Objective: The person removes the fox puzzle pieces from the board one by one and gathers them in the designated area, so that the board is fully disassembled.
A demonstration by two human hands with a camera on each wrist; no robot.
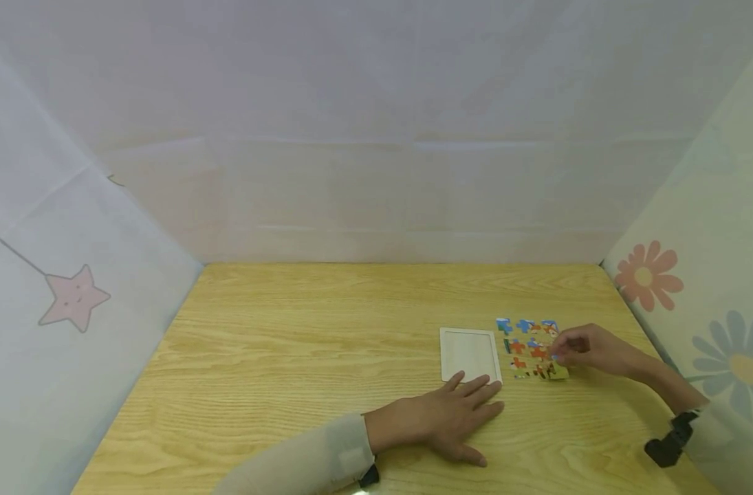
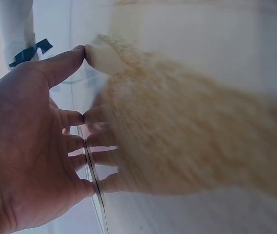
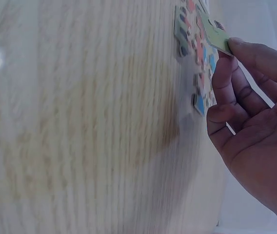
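Note:
Between thumb and fingers, my right hand [image 1: 589, 349] pinches a green jigsaw puzzle piece [image 3: 215, 34], raised above the table in the right wrist view. Below and left of it lie several loose puzzle pieces [image 1: 517, 346] in blue, orange and green, some showing parts of a fox picture. A pale puzzle frame [image 1: 443, 354] with a shallow recess sits just left of these pieces. My left hand [image 1: 456, 416] lies palm down with fingers spread, its fingertips at the frame's near edge. In the left wrist view the left hand's fingertips [image 2: 86, 187] touch the surface at that edge.
The wood-grain table [image 1: 302, 344] spreads wide to the left of the frame. White cloth walls [image 1: 376, 199] stand at its back and both sides, the right one printed with flowers [image 1: 644, 276]. Dark wrist straps [image 1: 672, 440] sit over the sleeves.

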